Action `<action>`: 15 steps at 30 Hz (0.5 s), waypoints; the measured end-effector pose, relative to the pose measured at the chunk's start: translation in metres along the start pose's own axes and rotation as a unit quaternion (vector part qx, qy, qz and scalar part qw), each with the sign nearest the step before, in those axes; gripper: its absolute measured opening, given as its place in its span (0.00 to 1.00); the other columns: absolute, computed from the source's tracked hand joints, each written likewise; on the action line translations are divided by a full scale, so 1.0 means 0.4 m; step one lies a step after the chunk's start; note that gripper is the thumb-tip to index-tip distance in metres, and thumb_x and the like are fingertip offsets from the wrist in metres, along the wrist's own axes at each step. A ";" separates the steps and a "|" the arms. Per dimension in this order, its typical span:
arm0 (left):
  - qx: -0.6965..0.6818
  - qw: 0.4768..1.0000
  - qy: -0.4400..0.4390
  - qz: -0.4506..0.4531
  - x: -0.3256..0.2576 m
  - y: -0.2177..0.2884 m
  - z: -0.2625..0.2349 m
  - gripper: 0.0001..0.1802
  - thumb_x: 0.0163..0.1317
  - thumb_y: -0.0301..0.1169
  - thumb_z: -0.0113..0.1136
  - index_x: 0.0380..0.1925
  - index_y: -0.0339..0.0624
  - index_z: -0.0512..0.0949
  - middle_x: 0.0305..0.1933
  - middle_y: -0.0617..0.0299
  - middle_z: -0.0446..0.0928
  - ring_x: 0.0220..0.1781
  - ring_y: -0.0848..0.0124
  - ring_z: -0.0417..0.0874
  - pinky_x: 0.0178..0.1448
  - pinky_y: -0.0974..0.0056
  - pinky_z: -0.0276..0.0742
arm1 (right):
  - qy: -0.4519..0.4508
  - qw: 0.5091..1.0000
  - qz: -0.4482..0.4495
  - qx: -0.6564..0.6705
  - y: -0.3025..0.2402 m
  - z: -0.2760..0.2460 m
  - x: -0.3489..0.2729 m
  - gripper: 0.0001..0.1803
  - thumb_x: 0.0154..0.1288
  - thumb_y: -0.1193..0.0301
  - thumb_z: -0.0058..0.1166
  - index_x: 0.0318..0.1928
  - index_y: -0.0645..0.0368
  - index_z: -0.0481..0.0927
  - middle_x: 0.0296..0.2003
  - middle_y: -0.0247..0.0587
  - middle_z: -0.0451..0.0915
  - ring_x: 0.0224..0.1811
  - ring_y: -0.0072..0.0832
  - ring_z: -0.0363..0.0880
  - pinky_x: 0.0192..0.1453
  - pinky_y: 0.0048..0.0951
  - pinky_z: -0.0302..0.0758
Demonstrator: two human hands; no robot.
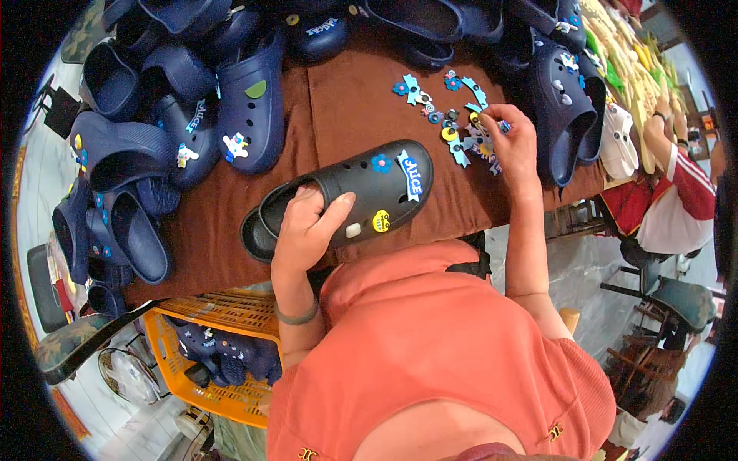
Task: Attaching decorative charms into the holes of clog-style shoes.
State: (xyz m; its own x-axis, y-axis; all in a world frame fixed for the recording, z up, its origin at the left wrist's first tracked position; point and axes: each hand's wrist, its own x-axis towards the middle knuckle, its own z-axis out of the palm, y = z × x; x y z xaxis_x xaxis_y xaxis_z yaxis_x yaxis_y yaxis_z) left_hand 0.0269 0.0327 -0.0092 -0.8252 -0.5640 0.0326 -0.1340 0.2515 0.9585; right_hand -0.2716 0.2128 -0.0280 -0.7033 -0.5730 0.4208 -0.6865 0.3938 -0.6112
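A black clog [346, 175] lies tilted on the brown cloth in front of me. My left hand [309, 223] grips it, fingers inside the opening and thumb on the outer side. On the clog's upper sit a blue flower charm [381, 163], a blue-and-white banner charm [413, 178], a yellow round charm [381, 221] and a small white piece [353, 230]. My right hand [513, 146] is over a loose pile of colourful shoe charms [459, 142], thumb and forefinger closed together; what is between them is too small to make out.
Navy clogs [250, 107] with charms crowd the table's left and far sides, and more navy clogs [565, 107] stand at right. White clogs [617, 142] lie beyond them. An orange crate [207, 399] below left holds navy clogs. Another person's arm [659, 138] reaches in at far right.
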 end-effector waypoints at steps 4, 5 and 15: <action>-0.015 1.000 -0.005 -0.001 -0.002 -0.005 0.004 0.12 0.63 0.33 0.59 0.38 0.34 0.82 0.33 0.53 0.81 0.36 0.60 0.76 0.47 0.58 0.69 | -0.029 0.994 -0.071 -0.082 0.047 0.023 0.016 0.05 0.59 0.69 0.62 0.36 0.53 0.86 0.35 0.38 0.83 0.42 0.36 0.80 0.52 0.39 0.68; -0.015 1.000 -0.003 -0.001 0.000 -0.007 0.005 0.12 0.63 0.33 0.59 0.38 0.34 0.82 0.33 0.53 0.81 0.36 0.60 0.76 0.47 0.58 0.69 | -0.045 0.989 -0.094 -0.105 0.048 0.036 0.020 0.05 0.60 0.68 0.61 0.37 0.51 0.86 0.35 0.36 0.82 0.43 0.35 0.79 0.54 0.41 0.66; 0.005 1.000 -0.031 -0.003 0.002 0.024 -0.014 0.14 0.64 0.34 0.58 0.33 0.31 0.80 0.27 0.48 0.77 0.30 0.57 0.76 0.40 0.58 0.70 | -0.080 0.962 -0.154 -0.212 0.041 0.099 0.029 0.12 0.58 0.62 0.63 0.43 0.46 0.85 0.41 0.35 0.81 0.49 0.39 0.74 0.57 0.45 0.60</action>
State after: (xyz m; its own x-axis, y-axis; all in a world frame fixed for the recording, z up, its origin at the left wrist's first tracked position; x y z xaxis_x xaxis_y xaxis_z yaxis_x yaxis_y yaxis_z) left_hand 0.0279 0.0303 0.0017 -0.8569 -0.5154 0.0098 -0.1431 0.2560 0.9560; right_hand -0.2836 0.1840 -0.0597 -0.4408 -0.7988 0.4094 -0.8950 0.4261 -0.1321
